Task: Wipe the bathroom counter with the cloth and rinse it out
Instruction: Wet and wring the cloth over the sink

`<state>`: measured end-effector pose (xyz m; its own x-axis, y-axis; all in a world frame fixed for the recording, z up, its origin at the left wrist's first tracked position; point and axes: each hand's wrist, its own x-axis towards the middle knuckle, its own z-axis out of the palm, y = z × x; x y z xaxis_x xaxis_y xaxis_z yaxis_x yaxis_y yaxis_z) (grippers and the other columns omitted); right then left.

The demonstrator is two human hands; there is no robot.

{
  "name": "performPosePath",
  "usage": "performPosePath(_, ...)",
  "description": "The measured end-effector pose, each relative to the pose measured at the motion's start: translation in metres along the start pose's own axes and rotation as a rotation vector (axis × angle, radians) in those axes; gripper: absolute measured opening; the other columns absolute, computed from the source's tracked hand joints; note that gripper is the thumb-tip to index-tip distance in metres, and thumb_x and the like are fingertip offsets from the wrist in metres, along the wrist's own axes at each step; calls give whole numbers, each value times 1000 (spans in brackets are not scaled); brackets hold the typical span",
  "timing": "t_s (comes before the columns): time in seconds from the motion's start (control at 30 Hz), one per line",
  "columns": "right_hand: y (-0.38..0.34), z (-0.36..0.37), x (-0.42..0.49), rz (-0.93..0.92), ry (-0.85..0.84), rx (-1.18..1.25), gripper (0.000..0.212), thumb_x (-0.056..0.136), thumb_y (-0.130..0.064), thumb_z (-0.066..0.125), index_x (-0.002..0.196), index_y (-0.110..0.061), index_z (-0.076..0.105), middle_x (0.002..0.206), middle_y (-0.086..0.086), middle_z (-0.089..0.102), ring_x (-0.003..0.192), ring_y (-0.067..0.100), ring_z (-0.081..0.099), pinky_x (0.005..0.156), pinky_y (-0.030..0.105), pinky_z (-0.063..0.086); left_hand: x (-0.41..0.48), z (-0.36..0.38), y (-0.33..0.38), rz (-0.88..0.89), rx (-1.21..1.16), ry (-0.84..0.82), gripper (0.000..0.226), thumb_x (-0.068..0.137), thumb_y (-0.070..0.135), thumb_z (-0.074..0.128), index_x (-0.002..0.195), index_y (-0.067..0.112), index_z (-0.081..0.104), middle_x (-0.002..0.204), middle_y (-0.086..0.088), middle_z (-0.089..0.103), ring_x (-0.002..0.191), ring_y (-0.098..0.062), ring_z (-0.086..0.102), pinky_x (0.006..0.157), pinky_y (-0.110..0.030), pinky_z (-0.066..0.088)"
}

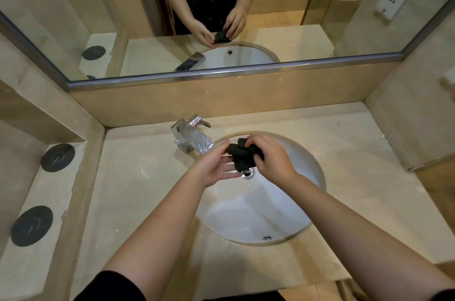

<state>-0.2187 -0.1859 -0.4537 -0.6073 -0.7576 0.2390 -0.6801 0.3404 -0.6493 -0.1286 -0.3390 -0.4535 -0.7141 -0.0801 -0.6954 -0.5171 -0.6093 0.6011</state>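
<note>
A small black cloth [240,154], bunched up, is held over the white oval sink [258,217] just above the drain [247,173]. My right hand [270,155] grips it from the right with curled fingers. My left hand [216,165] lies palm-up beside and under the cloth, fingers spread, touching its left edge. The chrome faucet [193,137] stands at the sink's back left; I see no water running from it. The beige stone counter [138,177] surrounds the sink and shows a few wet glints.
A wall mirror [221,17] above the backsplash reflects the hands, cloth and a person's torso. Two round black discs [57,157] [32,225] lie on a lower ledge at the left. A beige side wall [413,123] closes the counter on the right.
</note>
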Motion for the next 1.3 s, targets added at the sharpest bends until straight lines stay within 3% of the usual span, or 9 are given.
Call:
performPosePath(0.07, 2, 1, -3, -10, -25, -39, 39, 69, 10, 51, 100, -11, 62, 112, -1, 64, 102, 22, 57, 78, 34, 50, -3, 1, 0, 73, 70, 15, 17, 99, 23, 50, 108, 14, 62, 105, -12, 68, 92, -28, 70, 76, -37, 59)
performPosePath(0.2, 0, 8, -10, 50, -59, 19, 21, 83, -10, 62, 104, -14, 62, 125, -4, 59, 111, 14, 55, 82, 22, 45, -2, -1, 3, 146, 97, 44, 26, 95, 5, 53, 121, 2, 59, 97, -13, 68, 81, -20, 71, 72, -29, 59)
performPosePath(0.3, -2, 10, -9, 80, -21, 54, 14, 87, -19, 65, 100, -14, 63, 125, -1, 59, 116, 13, 53, 89, 30, 47, -1, -2, 4, 155, 100, 121, 26, 90, 0, 59, 116, 4, 57, 93, -15, 68, 77, -22, 70, 71, -31, 60)
performPosePath(0.43, -6, 7, -3, 257, -73, 77, 54, 83, -17, 69, 132, -19, 47, 127, -5, 57, 112, 12, 53, 89, 24, 44, -1, -2, 4, 202, 165, 182, 22, 86, -5, 62, 105, 5, 57, 90, -14, 67, 69, -20, 70, 68, -29, 60)
performPosePath(0.57, -3, 4, -1, 375, -112, 7, 36, 83, -20, 69, 118, -19, 62, 105, 0, 70, 96, 19, 63, 75, 24, 45, -1, -4, 2, 291, 242, 246, 17, 85, -6, 63, 93, 10, 61, 86, -14, 67, 64, -19, 69, 65, -28, 60)
performPosePath(0.8, -9, 2, -1, 382, -122, -12, 22, 82, -6, 62, 96, -17, 74, 88, 4, 71, 81, 22, 61, 60, 27, 40, 0, 3, 0, 456, 543, 281, 30, 85, -10, 54, 86, 14, 71, 91, -8, 69, 78, -21, 67, 61, -23, 56)
performPosePath(0.9, -8, -3, 1, 407, -122, 34, 25, 80, -3, 61, 94, -19, 75, 86, 1, 71, 76, 16, 58, 54, 13, 37, 0, 2, 3, 445, 522, 300, 26, 86, -9, 53, 85, 10, 71, 90, -6, 69, 70, -19, 69, 62, -22, 57)
performPosePath(1.13, -13, -14, 2, 294, -227, 226, 17, 92, -25, 62, 104, -20, 73, 93, 2, 69, 85, 13, 59, 76, 23, 44, -6, -12, 11, 315, 408, 126, 26, 91, -9, 46, 103, 7, 62, 103, -12, 67, 80, -22, 72, 76, -29, 58)
performPosePath(1.3, -10, -12, 9, 438, -194, 225, 22, 83, -10, 67, 103, -17, 73, 91, -8, 68, 77, 1, 58, 67, 1, 38, -5, -14, 10, 427, 743, 62, 53, 75, -15, 60, 110, 26, 63, 112, -3, 64, 97, -16, 66, 85, -25, 48)
